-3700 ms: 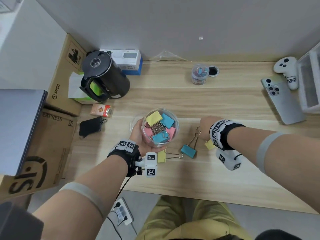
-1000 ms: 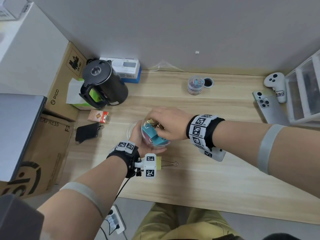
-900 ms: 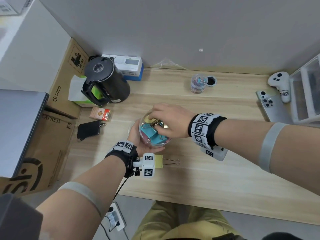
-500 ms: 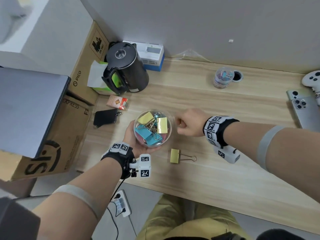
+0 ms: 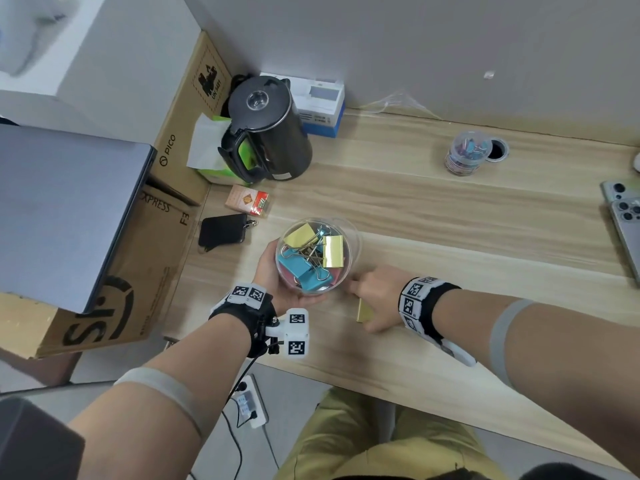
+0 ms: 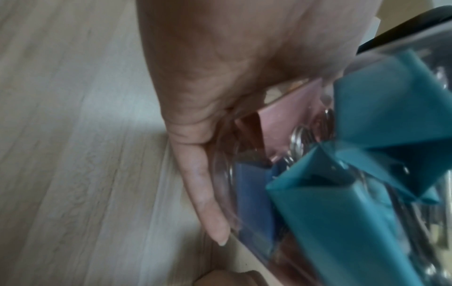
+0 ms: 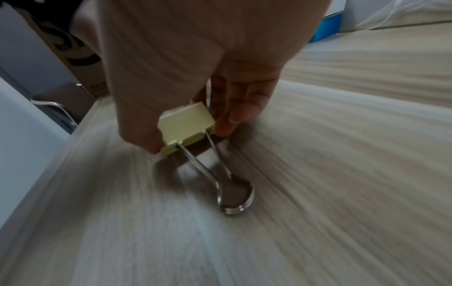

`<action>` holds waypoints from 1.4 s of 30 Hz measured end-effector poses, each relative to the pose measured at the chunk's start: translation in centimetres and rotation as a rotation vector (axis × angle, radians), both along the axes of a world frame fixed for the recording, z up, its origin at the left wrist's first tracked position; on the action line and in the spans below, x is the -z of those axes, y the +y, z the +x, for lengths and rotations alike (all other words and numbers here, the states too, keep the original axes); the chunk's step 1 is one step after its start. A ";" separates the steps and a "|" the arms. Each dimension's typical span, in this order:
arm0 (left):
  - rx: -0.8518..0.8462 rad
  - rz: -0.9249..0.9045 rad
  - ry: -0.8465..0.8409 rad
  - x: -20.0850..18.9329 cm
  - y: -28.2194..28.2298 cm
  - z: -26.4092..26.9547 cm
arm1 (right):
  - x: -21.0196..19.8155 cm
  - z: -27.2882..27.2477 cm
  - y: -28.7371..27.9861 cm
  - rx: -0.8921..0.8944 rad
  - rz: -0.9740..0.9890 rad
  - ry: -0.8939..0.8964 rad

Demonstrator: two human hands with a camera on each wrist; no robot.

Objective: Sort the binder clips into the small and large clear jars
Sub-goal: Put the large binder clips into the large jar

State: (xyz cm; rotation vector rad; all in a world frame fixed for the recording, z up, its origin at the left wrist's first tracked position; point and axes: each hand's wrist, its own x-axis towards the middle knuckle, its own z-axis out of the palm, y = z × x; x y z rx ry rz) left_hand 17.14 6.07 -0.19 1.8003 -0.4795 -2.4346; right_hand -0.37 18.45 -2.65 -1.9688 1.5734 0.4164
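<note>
At the far left of the head view, cardboard boxes (image 5: 162, 244) stand against the left end of the wooden desk (image 5: 450, 237). To the right of the boxes, on the desk's back left corner, stands a black kettle (image 5: 268, 128), with a red and orange packet (image 5: 246, 201) and a black wallet (image 5: 223, 232) lying in front of it.

The large clear jar (image 5: 313, 256) sits right of the wallet, near the desk's front edge. The left hand (image 5: 273, 275) cups its left and near side, fingers curled round the wall; in the left wrist view the little finger (image 6: 208, 203) lies along the clear wall. Inside the jar lie large binder clips (image 5: 311, 258) in yellow, gold, teal and pink, with their wire handles tangled.

Just right of the jar and a little nearer the desk's front edge, the right hand (image 5: 375, 296) reaches down to the desk top. Its thumb and fingers pinch a yellow binder clip (image 7: 186, 125) by the two ends of its body; in the head view this clip (image 5: 363, 310) peeps out under the hand. The clip's wire handles point away from the hand and their loop touches the wood.

Far right of the jar, toward the desk's back edge, stands the small clear jar (image 5: 465, 155) holding small coloured clips, beside a round cable hole (image 5: 497, 150). At the desk's right edge lie two phones (image 5: 623, 216).
</note>
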 end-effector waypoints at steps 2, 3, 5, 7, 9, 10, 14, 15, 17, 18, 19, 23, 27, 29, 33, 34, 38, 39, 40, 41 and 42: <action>0.012 -0.004 -0.001 -0.2 0.0 -0.4 | -0.1 -0.6 0.0 0.089 0.003 -0.032; 0.015 -0.009 -0.002 -0.2 -0.1 -0.7 | -0.2 -1.2 -0.1 0.163 0.000 -0.067; 0.020 -0.016 0.004 -0.4 -0.2 -1.3 | -0.5 -2.7 -0.5 0.316 -0.012 -0.153; 0.024 -0.017 0.011 -0.7 -0.3 -2.0 | -1.3 -4.9 -1.1 0.433 -0.050 -0.231; 0.036 -0.019 0.019 -1.0 -0.5 -2.7 | -2.8 -7.2 -1.8 0.522 -0.107 -0.283; 0.052 -0.022 0.024 -1.1 -0.5 -3.2 | -3.7 -8.4 -2.2 0.561 -0.159 -0.287; 0.081 -0.030 0.030 -1.4 -0.6 -4.6 | -7.4 -11.4 -3.8 0.672 -0.417 -0.324; 0.085 -0.030 0.026 -1.4 -0.5 -4.8 | -8.2 -11.7 -4.3 0.684 -0.459 -0.364; 0.098 -0.033 0.029 -1.6 -0.5 -5.8 | -10.0 -11.6 -5.0 0.652 -0.527 -0.458; 0.106 -0.035 0.030 -1.7 -0.4 -6.2 | -10.7 -11.2 -5.3 0.603 -0.561 -0.494; 0.115 -0.038 0.027 -1.7 -0.3 -6.7 | -11.4 -10.6 -5.6 0.544 -0.582 -0.513; 0.149 -0.046 0.039 -1.9 0.1 -7.9 | -11.9 -7.4 -5.9 0.442 -0.538 -0.445; 0.158 -0.046 0.044 -2.2 0.2 -8.8 | -10.4 -5.7 -5.4 0.350 -0.483 -0.229; 0.162 -0.049 0.046 -2.2 0.3 -9.0 | -10.0 -5.6 -5.1 0.300 -0.466 -0.222; 0.147 -0.042 0.052 -2.1 0.4 -8.7 | -10.0 -5.9 -4.4 0.266 -0.488 -0.276; 0.149 -0.040 0.050 -2.2 0.4 -8.6 | -10.1 -5.9 -4.3 0.273 -0.500 -0.267; 0.163 -0.039 0.052 -2.4 0.4 -8.4 | -10.0 -5.9 -4.1 0.270 -0.511 -0.203; 0.165 -0.037 0.052 -2.4 0.4 -8.4 | -10.0 -5.9 -4.1 0.256 -0.511 -0.190; 0.163 -0.033 0.052 -2.4 0.4 -8.3 | -9.8 -5.8 -4.1 0.241 -0.510 -0.178; 0.162 -0.031 0.051 -2.4 0.5 -8.2 | -9.8 -5.8 -4.1 0.229 -0.506 -0.162; 0.162 -0.029 0.053 -2.3 0.6 -8.1 | -9.7 -5.8 -4.2 0.220 -0.505 -0.147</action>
